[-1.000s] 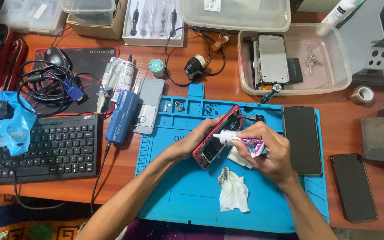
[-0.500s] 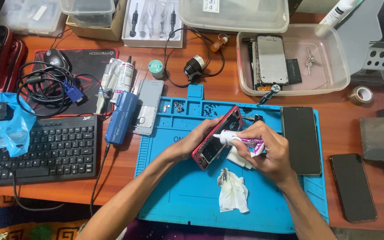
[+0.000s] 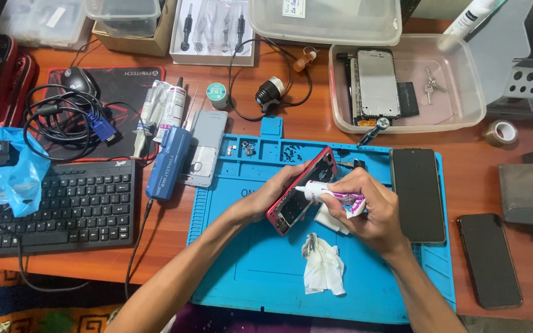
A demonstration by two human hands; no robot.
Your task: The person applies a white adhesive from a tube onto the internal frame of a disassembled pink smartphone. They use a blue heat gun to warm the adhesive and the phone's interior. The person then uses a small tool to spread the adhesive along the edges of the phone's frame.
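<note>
Lying dark on the blue mat's right edge, a black phone screen (image 3: 417, 194); another (image 3: 489, 260) resting beyond on wood.

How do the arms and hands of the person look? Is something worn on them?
Both forearms are bare, with no sleeves in view. The left hand and the right hand wear no gloves. No watch, ring or bracelet shows on either.
</note>
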